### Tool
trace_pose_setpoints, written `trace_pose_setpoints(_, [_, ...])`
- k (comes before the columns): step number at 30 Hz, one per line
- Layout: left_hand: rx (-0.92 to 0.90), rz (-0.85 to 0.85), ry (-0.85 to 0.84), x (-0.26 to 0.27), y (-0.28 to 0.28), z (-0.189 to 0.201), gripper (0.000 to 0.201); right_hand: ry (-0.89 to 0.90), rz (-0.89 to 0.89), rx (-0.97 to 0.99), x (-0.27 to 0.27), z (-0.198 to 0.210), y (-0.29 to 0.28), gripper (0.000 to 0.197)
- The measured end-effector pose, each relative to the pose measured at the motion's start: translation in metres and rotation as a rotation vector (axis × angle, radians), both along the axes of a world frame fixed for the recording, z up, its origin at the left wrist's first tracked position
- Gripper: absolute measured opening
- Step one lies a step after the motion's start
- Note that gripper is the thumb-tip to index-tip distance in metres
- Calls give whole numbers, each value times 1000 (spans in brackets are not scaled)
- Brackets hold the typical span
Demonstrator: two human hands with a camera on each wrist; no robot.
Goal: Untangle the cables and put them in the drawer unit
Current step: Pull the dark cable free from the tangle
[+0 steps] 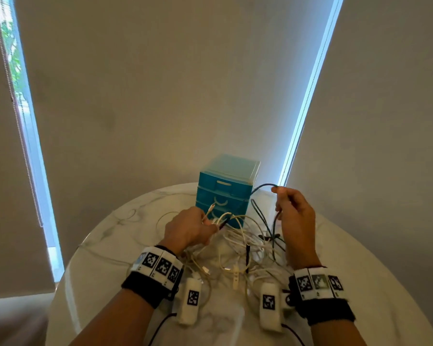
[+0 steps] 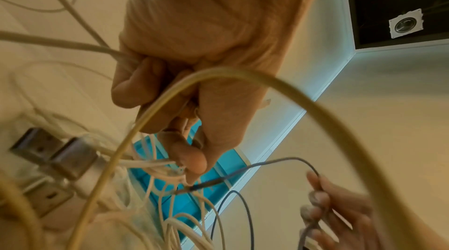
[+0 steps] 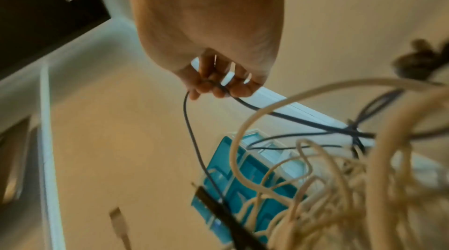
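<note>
Left hand (image 1: pixel 189 229) grip pinches white cable bundle (image 1: pixel 238 236); right hand (image 1: pixel 294 214) grip pinches thin dark cable (image 1: pixel 263 187). Draw dark cable out slowly, anchor bundle, clear teal plastic drawer unit (image 1: pixel 226 186).

From where I sit this reads as a room in a home — a round marble-look table (image 1: pixel 105 236) pushed up against tall windows covered by grey roller blinds (image 1: pixel 145 91), daylight leaking down their edges and greenery showing through the left gap. A small teal plastic drawer unit (image 1: pixel 225 188) stands on the table, and the wrist views catch a recessed ceiling light (image 2: pixel 405 24) — household fittings.
</note>
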State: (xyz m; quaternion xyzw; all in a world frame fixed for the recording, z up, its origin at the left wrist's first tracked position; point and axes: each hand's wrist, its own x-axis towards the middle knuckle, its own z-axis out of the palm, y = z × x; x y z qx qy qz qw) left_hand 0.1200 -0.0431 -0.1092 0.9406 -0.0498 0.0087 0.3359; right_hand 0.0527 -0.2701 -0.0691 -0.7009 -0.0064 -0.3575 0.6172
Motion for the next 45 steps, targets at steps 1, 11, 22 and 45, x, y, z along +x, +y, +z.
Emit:
trace_pose_setpoints(1, [-7,-1,-13,-2,0,1,30,-10,19,127,-3,-4,-2,21])
trace_pose_setpoints(11, [-429,-495,-20,-44,-15,39,27,18,304,589,-13,-9,-20,31])
trace_pose_setpoints(22, [-924,-588,106,-49,-8,48,41,295,83,118,-9,-27,-15,21])
trace_pose_setpoints(45, [-1135,-625,409,-46,-10,50,61,109,192,178,-20,2,6,21])
